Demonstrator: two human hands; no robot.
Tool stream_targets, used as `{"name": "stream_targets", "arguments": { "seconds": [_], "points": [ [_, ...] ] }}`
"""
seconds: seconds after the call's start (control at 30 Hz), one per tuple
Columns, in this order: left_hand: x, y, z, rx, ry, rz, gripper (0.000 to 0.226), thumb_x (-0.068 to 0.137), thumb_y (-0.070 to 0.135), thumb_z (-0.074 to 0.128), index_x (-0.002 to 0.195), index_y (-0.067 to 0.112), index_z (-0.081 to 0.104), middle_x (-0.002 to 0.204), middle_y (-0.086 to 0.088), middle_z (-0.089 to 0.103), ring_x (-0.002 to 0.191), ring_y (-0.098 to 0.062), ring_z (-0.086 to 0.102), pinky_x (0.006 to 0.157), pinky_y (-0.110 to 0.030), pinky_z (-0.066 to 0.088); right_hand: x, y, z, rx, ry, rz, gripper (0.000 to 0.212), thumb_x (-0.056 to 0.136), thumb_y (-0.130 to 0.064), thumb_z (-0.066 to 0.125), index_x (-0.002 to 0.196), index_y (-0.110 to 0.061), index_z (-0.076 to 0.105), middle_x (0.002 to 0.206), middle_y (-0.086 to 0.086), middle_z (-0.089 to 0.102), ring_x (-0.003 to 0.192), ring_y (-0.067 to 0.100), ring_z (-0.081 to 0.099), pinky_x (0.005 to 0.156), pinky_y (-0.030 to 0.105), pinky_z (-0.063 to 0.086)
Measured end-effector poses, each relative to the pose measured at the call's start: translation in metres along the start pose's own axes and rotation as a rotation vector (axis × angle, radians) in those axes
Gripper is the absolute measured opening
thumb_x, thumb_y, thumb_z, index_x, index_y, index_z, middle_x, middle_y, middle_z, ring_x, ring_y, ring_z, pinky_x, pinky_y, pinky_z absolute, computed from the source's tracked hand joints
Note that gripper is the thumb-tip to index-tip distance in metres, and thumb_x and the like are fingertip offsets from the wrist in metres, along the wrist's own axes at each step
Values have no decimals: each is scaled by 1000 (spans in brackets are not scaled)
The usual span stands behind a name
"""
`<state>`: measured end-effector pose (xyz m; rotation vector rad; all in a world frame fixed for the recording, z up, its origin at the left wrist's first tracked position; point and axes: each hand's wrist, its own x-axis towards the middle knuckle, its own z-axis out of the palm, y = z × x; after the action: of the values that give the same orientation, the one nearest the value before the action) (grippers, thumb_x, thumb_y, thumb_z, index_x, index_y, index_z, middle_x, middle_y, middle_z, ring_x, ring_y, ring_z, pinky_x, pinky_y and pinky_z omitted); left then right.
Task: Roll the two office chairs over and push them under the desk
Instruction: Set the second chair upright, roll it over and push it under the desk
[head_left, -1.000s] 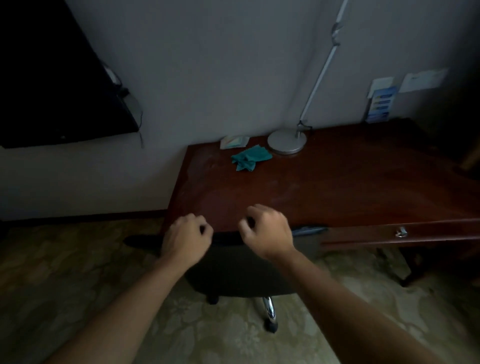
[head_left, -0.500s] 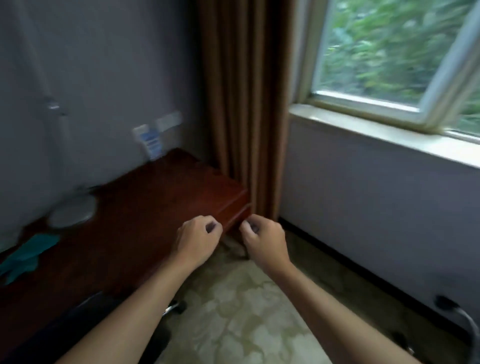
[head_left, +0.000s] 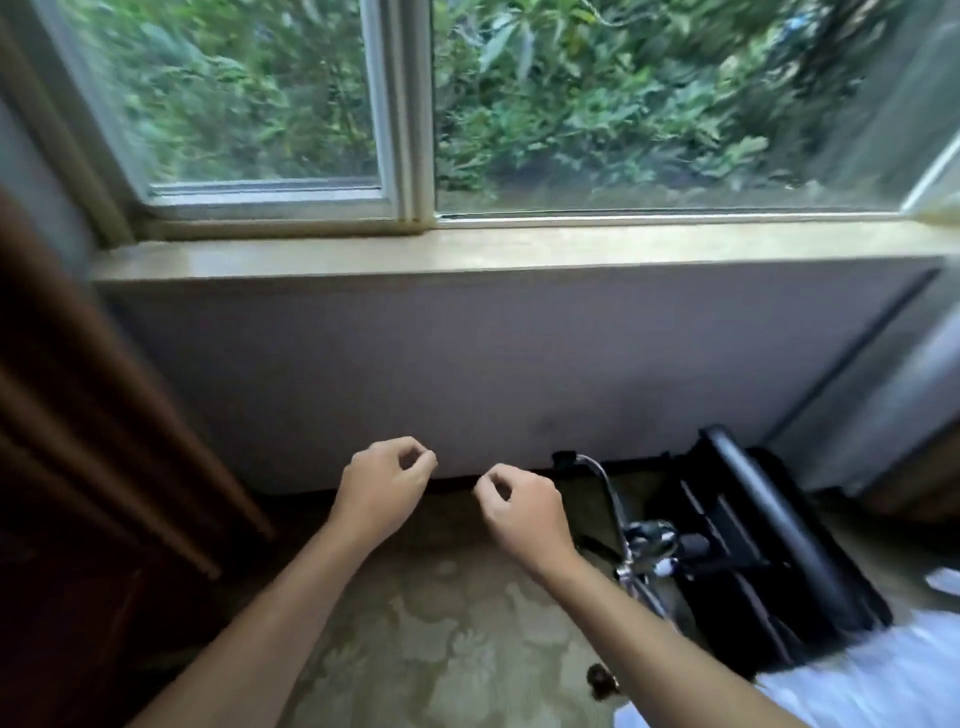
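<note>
A black office chair (head_left: 769, 551) lies tipped on the floor at the lower right, its ribbed underside and chrome legs (head_left: 610, 493) facing me. My left hand (head_left: 382, 486) and my right hand (head_left: 519, 512) hover side by side over the floor, fingers curled in, holding nothing. My right hand is just left of the chrome legs and does not touch them. The desk and the other chair are out of view.
A wide window (head_left: 405, 114) with a pale sill (head_left: 467, 249) fills the top, with a grey wall under it. A brown curtain (head_left: 78, 389) hangs at the left. White fabric (head_left: 883, 675) lies at the lower right. Patterned carpet (head_left: 457, 639) runs between my arms.
My view has swung right, from the desk past the curtain to the window. My hands let go of the first chair's backrest and now hold nothing. The tipped second chair has come into view.
</note>
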<state>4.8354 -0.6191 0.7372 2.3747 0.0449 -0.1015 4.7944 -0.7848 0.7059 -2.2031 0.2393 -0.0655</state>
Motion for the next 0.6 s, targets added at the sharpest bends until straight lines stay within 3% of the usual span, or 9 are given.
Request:
{"name": "stream_targets", "arguments": {
  "seconds": [0.23,0.33,0.4,0.53,0.6],
  "points": [
    [47,111,118,18,-372,254,19,87,35,57,74,31,70,63,19,66,70,-2,62,59,-23,41,18,102,-117,7,269,368,22,84,-32,50,73,-21,65,65,-1,66,69,21,60,66,35,48],
    [56,160,180,90,-489,353,17,85,33,56,75,30,69,65,18,67,73,-5,63,62,-25,41,29,158,-170,64,375,511,21,86,-27,51,75,-21,68,67,0,69,69,20,64,67,32,50],
    [61,186,220,150,-543,384,16,85,34,55,78,28,68,68,17,67,76,-9,63,65,-25,40,39,196,-198,86,410,560,21,86,-27,51,75,-23,68,68,-2,69,68,16,64,65,29,47],
    [74,217,306,266,-648,370,11,83,37,58,85,31,66,85,12,70,87,-13,64,69,-26,39,69,277,-245,62,393,663,15,85,-26,53,88,-28,68,73,-14,63,86,21,61,68,28,37],
    [86,227,370,359,-709,359,18,82,40,59,96,31,66,97,7,67,96,-17,62,72,-27,40,88,339,-269,13,354,732,22,84,-28,54,103,-30,64,92,-8,66,97,24,60,76,32,43]
  ]
}}
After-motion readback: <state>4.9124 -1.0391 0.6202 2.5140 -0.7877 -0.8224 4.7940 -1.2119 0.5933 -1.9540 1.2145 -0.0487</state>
